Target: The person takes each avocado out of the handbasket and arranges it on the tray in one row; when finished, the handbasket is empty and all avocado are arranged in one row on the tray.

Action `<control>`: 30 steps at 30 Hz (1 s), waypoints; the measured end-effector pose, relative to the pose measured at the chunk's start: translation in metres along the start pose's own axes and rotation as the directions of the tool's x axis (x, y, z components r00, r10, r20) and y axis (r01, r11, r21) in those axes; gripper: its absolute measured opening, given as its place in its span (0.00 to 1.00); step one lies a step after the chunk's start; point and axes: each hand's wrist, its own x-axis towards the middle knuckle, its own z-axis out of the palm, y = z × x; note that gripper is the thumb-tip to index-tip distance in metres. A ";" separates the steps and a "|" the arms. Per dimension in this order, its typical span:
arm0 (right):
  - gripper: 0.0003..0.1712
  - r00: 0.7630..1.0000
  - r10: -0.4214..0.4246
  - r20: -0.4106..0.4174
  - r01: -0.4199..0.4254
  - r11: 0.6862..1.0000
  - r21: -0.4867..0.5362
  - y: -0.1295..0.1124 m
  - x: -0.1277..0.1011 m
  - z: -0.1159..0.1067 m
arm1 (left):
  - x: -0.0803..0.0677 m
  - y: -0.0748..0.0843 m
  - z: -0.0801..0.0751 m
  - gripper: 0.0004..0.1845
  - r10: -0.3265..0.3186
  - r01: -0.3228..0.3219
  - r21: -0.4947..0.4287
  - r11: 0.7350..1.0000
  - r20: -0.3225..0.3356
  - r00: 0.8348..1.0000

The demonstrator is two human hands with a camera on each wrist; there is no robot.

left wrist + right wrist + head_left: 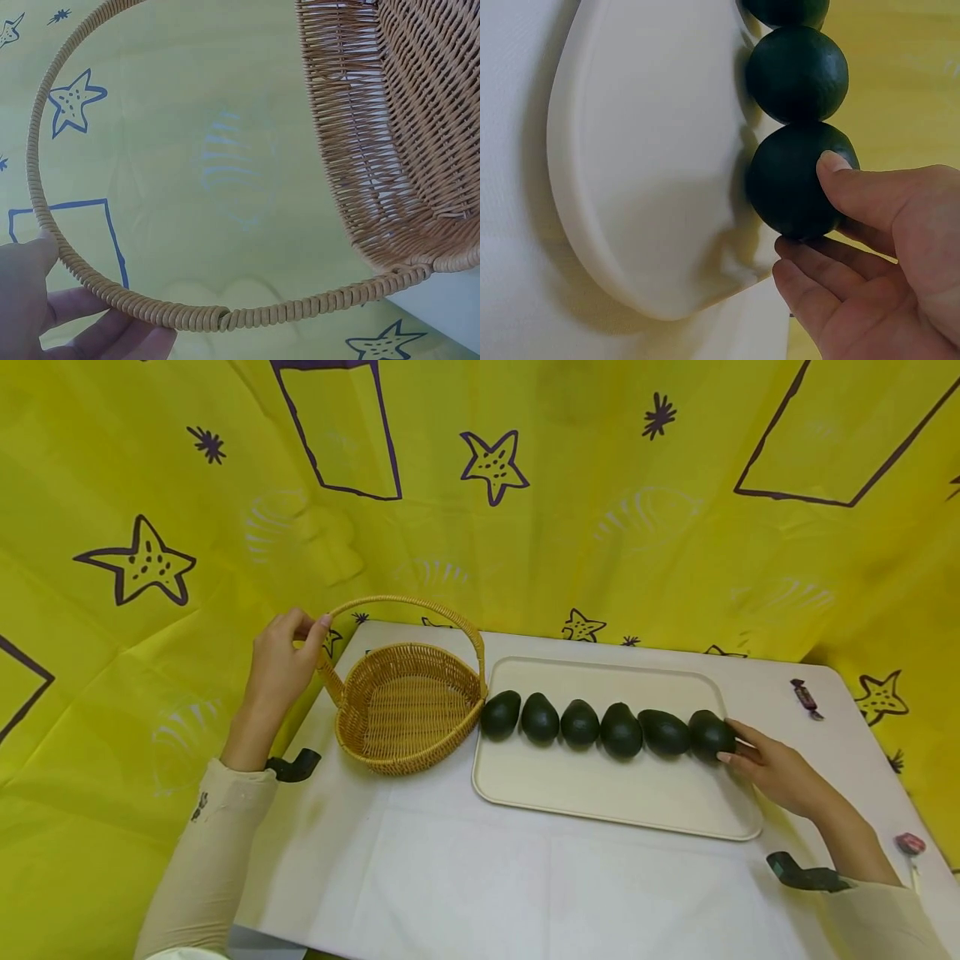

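Head view: two hands at a white surface backed by yellow star-print cloth.
Left hand [281,660] pinches the handle [45,217] of a wicker basket [405,706] standing at the surface's [465,877] left edge. Right hand [772,768] curls thumb and fingers [855,180] around the rightmost avocado [711,734] of six in a row on a cream tray [600,797] just beside the basket. A wrapped candy [806,696] lies far right.

Head view looks down over the whole table [450,877] — wrist views sit close, sharing its basket [390,135] and tray [645,172]
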 end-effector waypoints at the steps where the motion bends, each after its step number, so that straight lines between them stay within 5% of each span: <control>1: 0.44 1.000 -0.002 0.000 0.002 1.000 -0.006 -0.001 0.000 0.000 | 0.000 0.000 0.000 0.27 0.000 0.000 0.000 1.000 0.000 1.000; 30: 0.48 1.000 0.001 -0.019 -0.002 0.999 -0.039 -0.002 -0.005 -0.002 | -0.001 0.002 -0.002 0.27 -0.015 0.015 -0.012 1.000 0.013 1.000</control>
